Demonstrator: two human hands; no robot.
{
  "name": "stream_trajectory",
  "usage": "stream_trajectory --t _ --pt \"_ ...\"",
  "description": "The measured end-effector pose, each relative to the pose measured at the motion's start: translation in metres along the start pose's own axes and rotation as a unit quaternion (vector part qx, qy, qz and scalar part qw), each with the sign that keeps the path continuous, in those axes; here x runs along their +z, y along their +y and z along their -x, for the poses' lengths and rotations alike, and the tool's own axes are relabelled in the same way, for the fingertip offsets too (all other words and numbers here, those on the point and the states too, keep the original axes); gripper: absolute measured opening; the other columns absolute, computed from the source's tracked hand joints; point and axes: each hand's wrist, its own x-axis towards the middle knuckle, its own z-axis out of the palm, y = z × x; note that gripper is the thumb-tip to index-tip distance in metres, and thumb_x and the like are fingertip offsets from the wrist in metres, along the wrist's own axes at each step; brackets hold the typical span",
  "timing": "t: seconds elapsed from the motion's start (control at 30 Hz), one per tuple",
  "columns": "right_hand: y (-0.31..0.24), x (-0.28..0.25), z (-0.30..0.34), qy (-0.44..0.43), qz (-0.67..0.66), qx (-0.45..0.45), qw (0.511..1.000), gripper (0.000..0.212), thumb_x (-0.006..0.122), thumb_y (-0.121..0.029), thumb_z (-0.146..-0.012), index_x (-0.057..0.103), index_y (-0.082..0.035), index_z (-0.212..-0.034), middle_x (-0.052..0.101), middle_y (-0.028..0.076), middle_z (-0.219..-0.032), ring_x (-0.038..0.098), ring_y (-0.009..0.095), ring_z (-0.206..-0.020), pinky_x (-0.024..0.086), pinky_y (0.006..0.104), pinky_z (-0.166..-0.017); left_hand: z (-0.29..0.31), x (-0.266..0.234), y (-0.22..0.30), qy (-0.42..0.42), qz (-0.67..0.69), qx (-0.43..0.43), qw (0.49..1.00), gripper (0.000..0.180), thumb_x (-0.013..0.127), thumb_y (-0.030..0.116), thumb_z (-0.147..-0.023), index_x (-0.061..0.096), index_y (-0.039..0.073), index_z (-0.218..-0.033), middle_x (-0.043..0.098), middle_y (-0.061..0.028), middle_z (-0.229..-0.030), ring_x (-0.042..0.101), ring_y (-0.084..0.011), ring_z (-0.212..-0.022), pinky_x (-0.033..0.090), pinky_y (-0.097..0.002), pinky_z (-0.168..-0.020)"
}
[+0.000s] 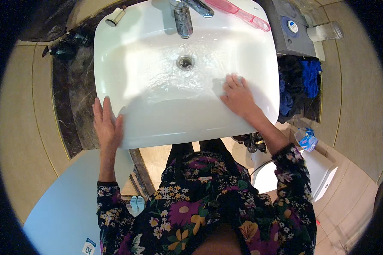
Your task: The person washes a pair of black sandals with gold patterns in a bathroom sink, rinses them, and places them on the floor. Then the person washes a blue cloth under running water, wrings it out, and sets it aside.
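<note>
A white rectangular sink [115, 51] fills the upper middle of the head view, with water running over its basin toward the drain [185, 62]. My right hand [238, 97] presses down inside the basin at the right, with a small pale grey object, perhaps a sponge, just showing under the fingertips. My left hand [107, 126] lies flat with fingers apart on the sink's front left rim, holding nothing. A chrome tap [183, 17] stands at the back rim.
A pink toothbrush [242, 13] lies on the back right rim. A small white bottle [115, 17] sits at the back left corner. Dark and blue cloths [302, 83] hang to the right of the sink. A white toilet [323, 170] stands at lower right.
</note>
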Motion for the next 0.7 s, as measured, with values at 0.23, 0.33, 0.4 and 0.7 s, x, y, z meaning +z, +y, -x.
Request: stream_trajectory --t 0.23,0.33,0.4,0.7 --pt "-0.083 0.025 -0.076 -0.080 -0.204 -0.063 0.974 0.055 0.053 -0.032 -0.080 0.036 -0.006 -0.126 0.027 0.021 -0.133 0.031 0.035 -0.120 0.027 0.0407 -0.099 0.003 0.011 0.011 0.019 0.111 -0.029 0.993 0.056 0.052 0.018 -0.080 0.029 0.009 -0.131 0.013 -0.0197 -0.139 0.020 -0.0369 -0.125 0.023 -0.0441 -0.100" --pt "-0.146 0.017 -0.088 -0.019 -0.329 -0.134 0.934 0.056 0.057 -0.022 -0.077 0.035 -0.007 -0.126 0.029 0.024 -0.131 0.035 0.037 -0.117 0.031 0.0406 -0.096 0.007 0.009 0.007 0.027 0.113 -0.032 0.993 0.054 0.051 0.014 -0.080 0.031 0.009 -0.130 0.016 -0.0201 -0.138 0.024 -0.0359 -0.124 0.026 -0.0406 -0.099" --pt "-0.179 0.018 -0.099 0.001 -0.383 -0.169 0.908 0.055 0.057 -0.021 -0.076 0.037 -0.007 -0.125 0.029 0.024 -0.130 0.034 0.038 -0.118 0.032 0.0408 -0.096 0.006 0.010 0.007 0.035 0.125 -0.023 0.991 0.053 0.051 0.012 -0.080 0.032 0.009 -0.130 0.019 -0.0201 -0.137 0.026 -0.0353 -0.124 0.028 -0.0387 -0.098" --pt "-0.074 0.005 -0.058 -0.181 -0.052 -0.191 0.963 0.042 0.043 -0.031 -0.085 0.043 -0.010 -0.121 0.033 0.015 -0.131 0.034 0.028 -0.120 0.028 0.0454 -0.096 0.010 0.016 0.008 0.078 0.113 -0.002 0.991 0.056 0.058 0.013 -0.076 0.035 0.010 -0.128 0.023 -0.0196 -0.136 0.035 -0.0341 -0.117 0.037 -0.0382 -0.092"
